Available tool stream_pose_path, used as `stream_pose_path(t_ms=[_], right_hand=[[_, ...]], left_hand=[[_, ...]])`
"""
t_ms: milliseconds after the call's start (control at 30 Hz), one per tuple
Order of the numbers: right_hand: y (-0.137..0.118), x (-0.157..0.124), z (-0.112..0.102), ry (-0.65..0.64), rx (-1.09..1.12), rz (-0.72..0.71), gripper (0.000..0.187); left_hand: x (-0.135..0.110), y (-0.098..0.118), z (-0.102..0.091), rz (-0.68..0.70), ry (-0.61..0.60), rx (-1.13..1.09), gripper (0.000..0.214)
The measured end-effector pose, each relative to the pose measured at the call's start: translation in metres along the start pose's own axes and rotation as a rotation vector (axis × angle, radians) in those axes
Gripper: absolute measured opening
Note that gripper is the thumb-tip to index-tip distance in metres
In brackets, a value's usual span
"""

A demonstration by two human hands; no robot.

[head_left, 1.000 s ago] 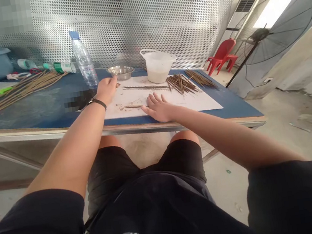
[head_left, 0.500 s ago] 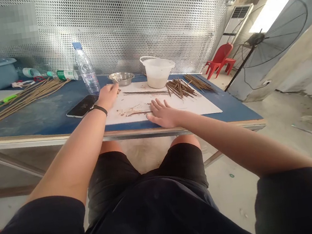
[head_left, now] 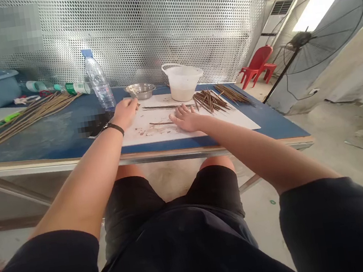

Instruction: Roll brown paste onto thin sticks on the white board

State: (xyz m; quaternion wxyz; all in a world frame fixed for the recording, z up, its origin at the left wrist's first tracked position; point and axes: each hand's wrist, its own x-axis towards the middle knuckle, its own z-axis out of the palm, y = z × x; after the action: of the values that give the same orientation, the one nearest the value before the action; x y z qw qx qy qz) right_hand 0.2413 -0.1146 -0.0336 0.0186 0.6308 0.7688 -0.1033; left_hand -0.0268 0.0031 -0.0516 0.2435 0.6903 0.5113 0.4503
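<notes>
My left hand (head_left: 125,113) rests at the far edge of a white paper sheet (head_left: 154,133), its fingers curled together; whether they pinch something small is hidden. My right hand (head_left: 186,120) lies flat and open on the sheet, fingers spread, with a thin brown stick (head_left: 161,123) just left of it. Close to its fingertips is a heap of short pointed brown sticks (head_left: 210,101). Several long thin sticks (head_left: 160,107) lie between my hands, and a looser bundle of sticks (head_left: 232,94) lies to the right.
A steel bowl (head_left: 140,91), a white plastic jug (head_left: 182,82) of white liquid and a water bottle (head_left: 98,81) stand behind my hands on the blue table (head_left: 49,136). Long cane strips (head_left: 27,121) lie at left, with a blurred dark patch (head_left: 94,125) beside my left wrist.
My right hand has slid farther up the sheet, away from the table's near edge, and its fingers are closer to the stick heap. My left hand has barely moved.
</notes>
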Motion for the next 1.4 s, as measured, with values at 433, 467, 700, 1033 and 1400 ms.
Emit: stream_pose_path(t_ms=[433, 467, 700, 1033, 1400], right_hand=[[0.003, -0.082, 0.026, 0.041, -0.009, -0.132, 0.117], [0.005, -0.074, 0.024, 0.039, -0.011, -0.115, 0.118], [0.01, -0.014, -0.007, -0.049, 0.03, 0.007, 0.118], [-0.015, -0.111, 0.028, 0.029, 0.026, -0.124, 0.122], [0.007, -0.054, 0.009, 0.017, -0.048, -0.049, 0.095]], left_hand=[[-0.013, 0.014, -0.001, 0.01, 0.008, 0.002, 0.047], [-0.013, 0.014, -0.001, 0.006, 0.009, 0.008, 0.046], [-0.008, 0.015, -0.003, -0.02, 0.002, 0.063, 0.044], [-0.011, 0.013, -0.003, 0.021, -0.023, 0.089, 0.042], [-0.01, 0.017, -0.006, -0.01, -0.032, 0.137, 0.042]])
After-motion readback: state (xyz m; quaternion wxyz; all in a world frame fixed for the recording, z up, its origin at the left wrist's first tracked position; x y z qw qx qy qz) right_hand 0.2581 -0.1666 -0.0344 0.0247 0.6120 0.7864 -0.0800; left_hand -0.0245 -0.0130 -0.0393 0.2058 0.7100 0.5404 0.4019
